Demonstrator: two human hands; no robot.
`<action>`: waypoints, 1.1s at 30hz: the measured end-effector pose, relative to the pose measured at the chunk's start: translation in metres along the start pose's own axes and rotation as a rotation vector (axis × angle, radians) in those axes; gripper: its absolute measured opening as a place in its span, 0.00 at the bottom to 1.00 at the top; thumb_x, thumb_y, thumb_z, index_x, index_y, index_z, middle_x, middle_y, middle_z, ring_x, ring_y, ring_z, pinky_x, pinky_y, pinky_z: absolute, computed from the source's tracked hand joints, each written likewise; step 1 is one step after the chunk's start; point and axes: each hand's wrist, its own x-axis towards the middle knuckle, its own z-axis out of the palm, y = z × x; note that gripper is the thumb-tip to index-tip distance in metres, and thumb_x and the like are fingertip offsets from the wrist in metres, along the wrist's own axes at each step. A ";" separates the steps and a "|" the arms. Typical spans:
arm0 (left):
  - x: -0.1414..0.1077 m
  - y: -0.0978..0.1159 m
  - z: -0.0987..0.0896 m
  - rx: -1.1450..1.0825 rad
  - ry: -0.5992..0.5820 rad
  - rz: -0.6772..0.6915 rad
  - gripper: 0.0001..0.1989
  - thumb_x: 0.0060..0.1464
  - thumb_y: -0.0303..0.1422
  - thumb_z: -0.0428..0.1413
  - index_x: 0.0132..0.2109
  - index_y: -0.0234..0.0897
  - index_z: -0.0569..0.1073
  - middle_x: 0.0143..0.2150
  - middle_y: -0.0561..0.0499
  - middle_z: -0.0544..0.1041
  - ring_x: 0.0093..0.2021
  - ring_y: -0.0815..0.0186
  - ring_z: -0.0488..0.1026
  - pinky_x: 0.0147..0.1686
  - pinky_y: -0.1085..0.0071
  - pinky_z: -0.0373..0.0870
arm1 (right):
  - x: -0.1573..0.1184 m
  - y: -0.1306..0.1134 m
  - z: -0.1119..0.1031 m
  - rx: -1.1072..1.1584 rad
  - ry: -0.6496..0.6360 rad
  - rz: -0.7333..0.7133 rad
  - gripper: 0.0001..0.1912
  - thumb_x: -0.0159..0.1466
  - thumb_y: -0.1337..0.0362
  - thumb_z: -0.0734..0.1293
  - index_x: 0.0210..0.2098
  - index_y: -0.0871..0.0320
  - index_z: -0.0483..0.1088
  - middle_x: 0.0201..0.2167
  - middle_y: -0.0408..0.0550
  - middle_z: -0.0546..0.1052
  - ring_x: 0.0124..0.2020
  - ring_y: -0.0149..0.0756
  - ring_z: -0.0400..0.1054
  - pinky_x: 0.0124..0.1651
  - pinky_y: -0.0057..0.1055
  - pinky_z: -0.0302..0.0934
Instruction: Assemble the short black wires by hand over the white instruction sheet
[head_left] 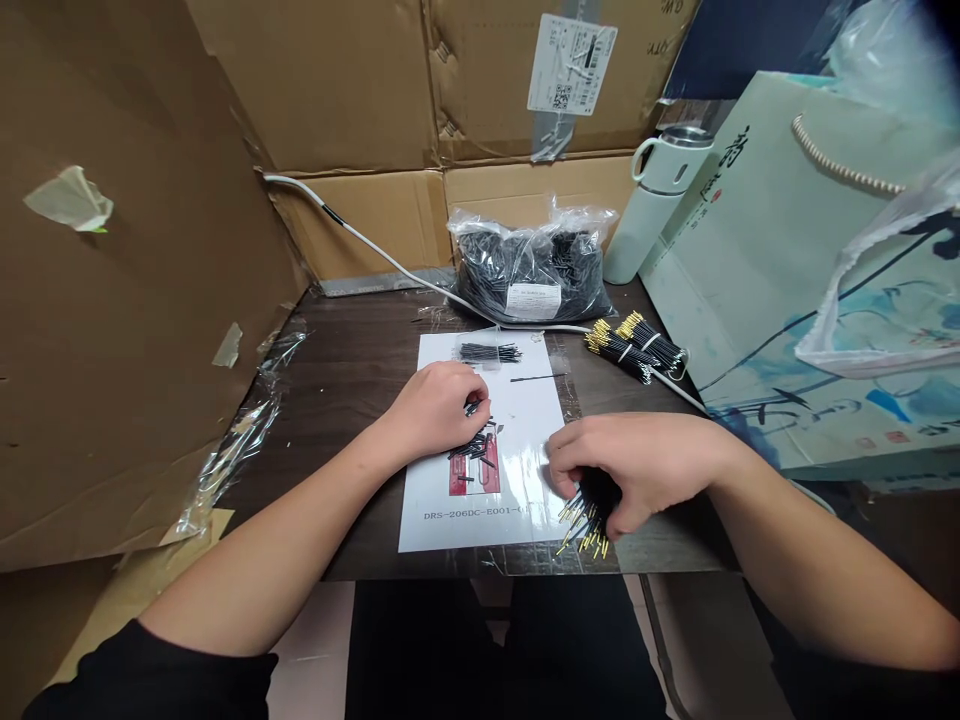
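My left hand is curled with its fingertips together over the white sheet, at the top of a loose pile of short black pieces; what it pinches is too small to make out. At the sheet's lower right, my right hand has its fingers wrapped round a bundle of black wires with gold-coloured tips pointing toward the table's front edge. More short black pieces lie in a row near the top of the sheet. One thin black wire lies to their right.
Behind the sheet stands a clear bag of black pieces. Tied wire bundles lie beside a white cable. A pale bottle and a paper bag stand at the right. Cardboard walls the left and back.
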 end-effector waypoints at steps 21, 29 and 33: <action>-0.001 -0.001 0.002 0.029 0.006 0.026 0.06 0.63 0.26 0.61 0.36 0.36 0.81 0.34 0.47 0.81 0.39 0.56 0.78 0.41 0.60 0.71 | -0.004 0.016 -0.009 0.024 0.150 0.011 0.21 0.61 0.59 0.83 0.48 0.55 0.74 0.47 0.48 0.76 0.46 0.44 0.70 0.47 0.35 0.61; -0.001 -0.001 0.002 0.043 0.000 0.013 0.06 0.64 0.27 0.61 0.37 0.36 0.81 0.35 0.47 0.81 0.39 0.56 0.78 0.42 0.60 0.72 | 0.000 0.012 0.000 -0.045 0.103 0.181 0.38 0.46 0.66 0.90 0.51 0.54 0.71 0.53 0.48 0.71 0.51 0.48 0.68 0.47 0.35 0.61; -0.001 -0.001 0.002 0.047 0.012 0.017 0.06 0.63 0.27 0.61 0.37 0.36 0.82 0.36 0.47 0.82 0.39 0.57 0.78 0.42 0.60 0.73 | 0.005 0.016 -0.002 -0.025 0.145 0.103 0.22 0.60 0.60 0.85 0.46 0.54 0.74 0.49 0.48 0.73 0.47 0.45 0.69 0.45 0.35 0.59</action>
